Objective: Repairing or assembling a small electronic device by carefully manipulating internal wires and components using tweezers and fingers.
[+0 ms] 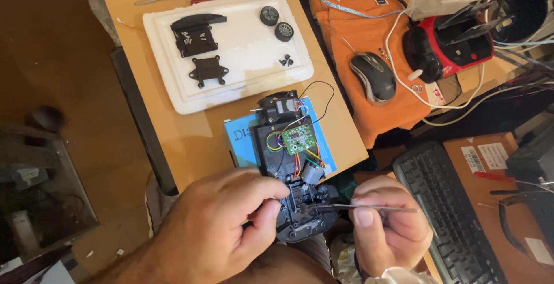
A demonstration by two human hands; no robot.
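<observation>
left hand [231,215] fingers pinch the black toy-car chassis [294,168] at the surface [190,139] edge; right hand [386,226] grips tweezers [358,207]. brace the chassis firmly, keeping tips clear of wires.

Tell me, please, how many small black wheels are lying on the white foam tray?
2. One wheel lies near the far right corner of the white foam tray; the other wheel sits just beside it, nearer the person. More may be hidden elsewhere.
</observation>
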